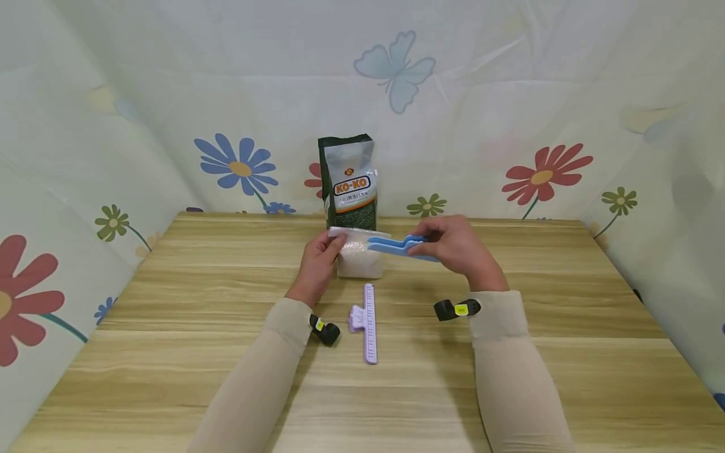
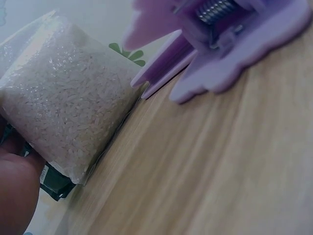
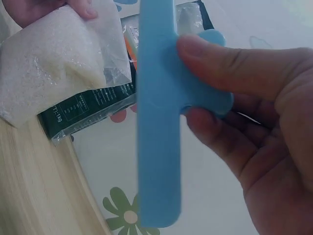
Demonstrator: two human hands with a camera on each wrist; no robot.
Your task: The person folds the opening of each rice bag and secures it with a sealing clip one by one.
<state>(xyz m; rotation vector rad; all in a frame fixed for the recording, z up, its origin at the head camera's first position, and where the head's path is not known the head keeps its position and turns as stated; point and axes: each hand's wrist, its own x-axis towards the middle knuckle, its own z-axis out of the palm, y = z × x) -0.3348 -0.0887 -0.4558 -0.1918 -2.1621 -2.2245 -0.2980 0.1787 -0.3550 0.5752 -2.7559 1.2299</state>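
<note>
My left hand [image 1: 316,264] pinches the upper left edge of a small clear bag of rice [image 1: 360,259], thumb in front. Grains fill its lower part in the left wrist view, and its flat top edge stands free of them. From the right, my right hand [image 1: 461,244] pinches the handle of a long blue bag clip [image 1: 391,246] between thumb and fingers. The clip's two long bars point left, overlapping the bag's top right corner in the head view. Nearer me, a lilac bag clip [image 1: 370,327] with ruler marks lies on the table.
A green and silver KO-KO bag [image 1: 350,179] stands upright behind the rice bag, near the table's back edge. Behind the wooden table [image 1: 226,327] hangs a flower-printed cloth [image 1: 453,126]. Black wrist cameras [image 1: 453,309] sit at both cuffs.
</note>
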